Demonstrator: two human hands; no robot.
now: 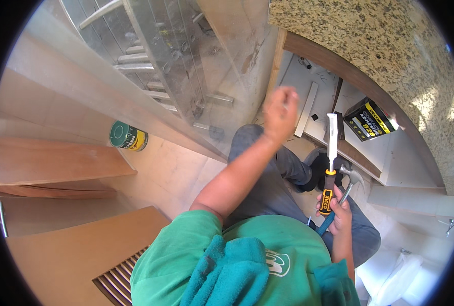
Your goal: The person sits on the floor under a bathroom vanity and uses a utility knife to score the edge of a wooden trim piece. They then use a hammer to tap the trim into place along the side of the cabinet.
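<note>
My right hand is closed around two tools at once, in front of my right thigh. One is a wood chisel with a black and yellow handle, its broad blade pointing up and away from me. Beside it is a claw hammer with a teal grip, its metal head just right of the chisel's handle. My left hand is stretched forward, raised before the open cabinet. Its fingers look curled in and a little blurred; whatever they may hold cannot be made out.
Inside the cabinet, under a speckled granite counter, stand a black and yellow adhesive can and a pale strip. At left are a green-lidded tub and wooden panels. A ladder shows behind clear sheeting.
</note>
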